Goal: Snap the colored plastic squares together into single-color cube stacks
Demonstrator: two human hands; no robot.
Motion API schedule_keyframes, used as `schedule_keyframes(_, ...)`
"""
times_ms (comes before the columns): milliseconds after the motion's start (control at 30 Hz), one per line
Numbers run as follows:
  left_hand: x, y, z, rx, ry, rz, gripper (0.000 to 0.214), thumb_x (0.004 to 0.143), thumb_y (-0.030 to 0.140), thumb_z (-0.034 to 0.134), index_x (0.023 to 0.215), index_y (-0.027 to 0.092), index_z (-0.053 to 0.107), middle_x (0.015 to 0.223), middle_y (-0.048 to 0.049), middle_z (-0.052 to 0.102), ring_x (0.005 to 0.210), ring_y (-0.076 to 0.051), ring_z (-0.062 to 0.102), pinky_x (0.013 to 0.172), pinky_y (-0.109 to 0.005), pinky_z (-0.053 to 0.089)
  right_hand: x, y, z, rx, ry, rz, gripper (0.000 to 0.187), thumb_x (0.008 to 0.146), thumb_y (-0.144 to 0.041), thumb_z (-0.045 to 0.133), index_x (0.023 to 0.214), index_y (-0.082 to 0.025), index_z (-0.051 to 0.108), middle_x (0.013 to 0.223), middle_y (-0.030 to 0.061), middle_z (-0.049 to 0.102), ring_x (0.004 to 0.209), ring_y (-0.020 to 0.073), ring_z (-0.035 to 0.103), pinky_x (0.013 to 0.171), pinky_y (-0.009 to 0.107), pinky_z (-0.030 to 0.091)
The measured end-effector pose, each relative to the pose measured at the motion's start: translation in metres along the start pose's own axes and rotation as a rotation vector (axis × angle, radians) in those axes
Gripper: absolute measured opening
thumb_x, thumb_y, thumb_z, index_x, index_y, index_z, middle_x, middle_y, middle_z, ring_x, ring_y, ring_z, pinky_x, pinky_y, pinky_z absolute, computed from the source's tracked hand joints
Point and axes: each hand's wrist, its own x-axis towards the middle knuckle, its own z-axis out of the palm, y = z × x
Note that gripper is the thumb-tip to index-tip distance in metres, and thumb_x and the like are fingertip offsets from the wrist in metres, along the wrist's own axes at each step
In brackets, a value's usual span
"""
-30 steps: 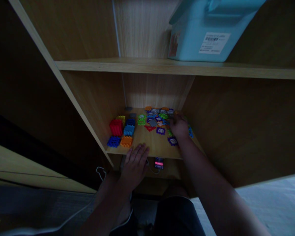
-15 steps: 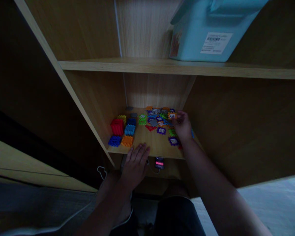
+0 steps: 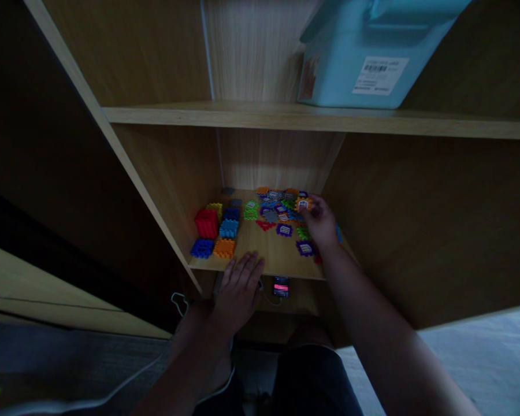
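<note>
My right hand pinches an orange interlocking tile with a white window pattern, above the right side of a pile of mixed tiles. My left hand lies flat with fingers stretched over the front edge of the shelf board, holding nothing. Just beyond its fingers are stacks sorted by colour: an orange stack, a blue stack, a light blue stack and a tall red stack. A purple window tile lies apart, in front of the pile.
A light blue plastic bin with a label stands on the upper shelf. Cabinet walls close in both sides. Below the board, a lit phone lies with a cable attached. A white cable runs across the floor at left.
Almost nothing differs. The orange tile in my right hand has shifted very slightly; my left hand rests in the same place.
</note>
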Motion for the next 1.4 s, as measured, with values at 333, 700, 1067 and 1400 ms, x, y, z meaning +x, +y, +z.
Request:
schedule_keyframes(333,0.000,0.001,-0.001,0.024,0.020,0.027,0.075,0.099,0.027,0.064,0.170,0.020,0.040,0.171,-0.0105,0.047,0.160,-0.030,0.042,0.138,-0.053,0.020,0.003,0.000,0.013,0.202,-0.160,0.105,0.065,0.074,-0.055,0.087,0.128,-0.022,0.068,0.104,0.0051,0.078,0.092,0.0228,0.075,0.088,0.041,0.063)
schedule_keyframes(700,-0.002,0.001,0.002,0.015,0.017,0.033,0.077,0.096,0.027,0.067,0.168,0.019,0.041,0.173,-0.0096,0.044,0.162,-0.030,0.037,0.138,-0.053,0.018,-0.038,-0.068,0.040,0.328,-0.595,0.158,0.063,0.067,-0.038,0.097,0.123,-0.024,0.072,0.107,0.0050,0.083,0.090,0.0230,0.079,0.085,0.041,0.066)
schedule_keyframes(1067,-0.009,-0.002,0.001,-0.136,0.143,0.123,0.056,0.097,0.018,0.059,0.153,0.019,0.058,0.158,-0.0088,0.063,0.153,-0.025,0.051,0.139,-0.053,0.019,-0.096,-0.084,0.062,0.340,-0.675,0.177,0.064,0.070,-0.038,0.096,0.128,-0.024,0.071,0.106,0.0035,0.081,0.095,0.0215,0.076,0.087,0.036,0.061)
schedule_keyframes(1400,-0.011,0.000,0.005,-0.180,0.153,0.124,0.053,0.096,0.017,0.061,0.149,0.020,0.063,0.152,-0.0088,0.068,0.147,-0.025,0.056,0.135,-0.052,0.032,-0.098,-0.095,0.046,-0.206,-0.640,-0.138,0.057,0.078,-0.038,0.095,0.128,-0.026,0.073,0.119,0.0107,0.079,0.107,0.0301,0.076,0.094,0.044,0.059)
